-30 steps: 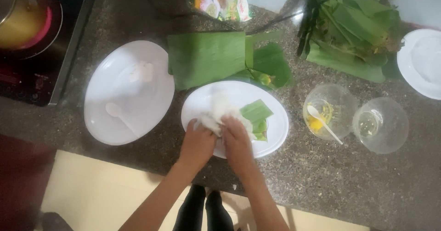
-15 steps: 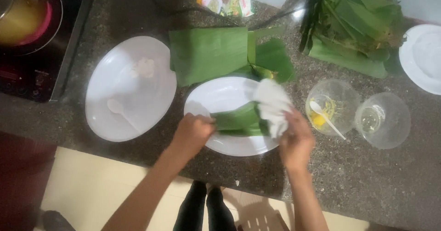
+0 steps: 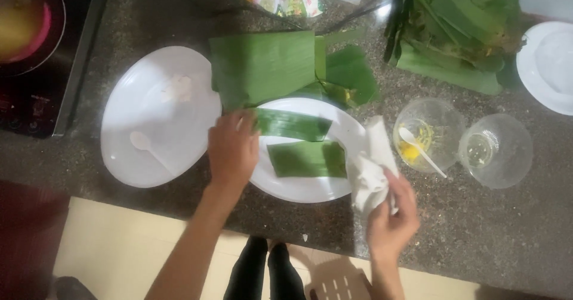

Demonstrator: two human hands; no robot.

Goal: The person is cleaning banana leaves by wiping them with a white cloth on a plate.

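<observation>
A white plate (image 3: pixel 334 189) sits on the dark stone counter in front of me. Two cut strips of green banana leaf lie on it: an upper strip (image 3: pixel 291 124) and a lower strip (image 3: pixel 307 158). My left hand (image 3: pixel 233 148) rests on the plate's left rim, fingers touching the left end of the upper strip. My right hand (image 3: pixel 391 216) is at the plate's right edge, closed around a crumpled white cloth (image 3: pixel 373 169) held off the leaves.
A larger white plate (image 3: pixel 155 115) with a spoon lies left. Folded banana leaves (image 3: pixel 265 64) sit behind the plate, a leaf pile (image 3: pixel 459 31) at back right. Two clear bowls (image 3: pixel 430 133) (image 3: pixel 495 151) stand right, a stove (image 3: pixel 42 49) far left.
My right hand has pulled the white cloth off the plate to its right edge. The leaf strips now lie flat and separate, with my left hand on the upper one.
</observation>
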